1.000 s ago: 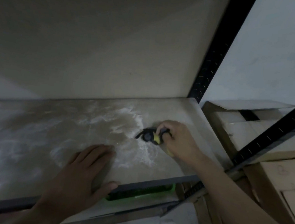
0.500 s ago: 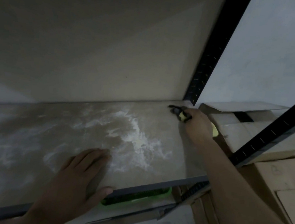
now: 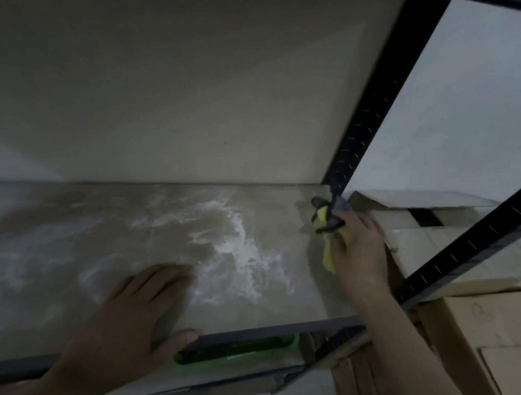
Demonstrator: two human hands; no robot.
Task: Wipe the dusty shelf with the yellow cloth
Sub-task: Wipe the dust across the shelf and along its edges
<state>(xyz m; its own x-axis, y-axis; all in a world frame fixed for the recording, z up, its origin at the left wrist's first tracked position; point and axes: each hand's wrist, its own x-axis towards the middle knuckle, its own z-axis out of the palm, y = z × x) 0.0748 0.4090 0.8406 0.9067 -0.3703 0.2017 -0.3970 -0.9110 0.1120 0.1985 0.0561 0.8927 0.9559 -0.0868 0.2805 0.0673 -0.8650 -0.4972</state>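
Observation:
The dusty shelf (image 3: 60,242) is a pale board streaked with white powder, thickest near its middle. My right hand (image 3: 358,253) grips the yellow cloth (image 3: 330,253), bunched with dark grey patches, and holds it against the shelf's far right corner beside the black upright. My left hand (image 3: 128,324) rests flat on the board near the front edge, fingers straight, thumb over the rim.
A black perforated upright (image 3: 364,112) stands at the back right corner and a second black post (image 3: 476,241) crosses in front of stacked cardboard boxes (image 3: 463,309) on the right. A green tray (image 3: 239,350) sits on the level below the shelf's front edge.
My right hand carried the cloth from the middle of the shelf to the far right back corner, then drew slightly back along the right edge. The left hand stayed put.

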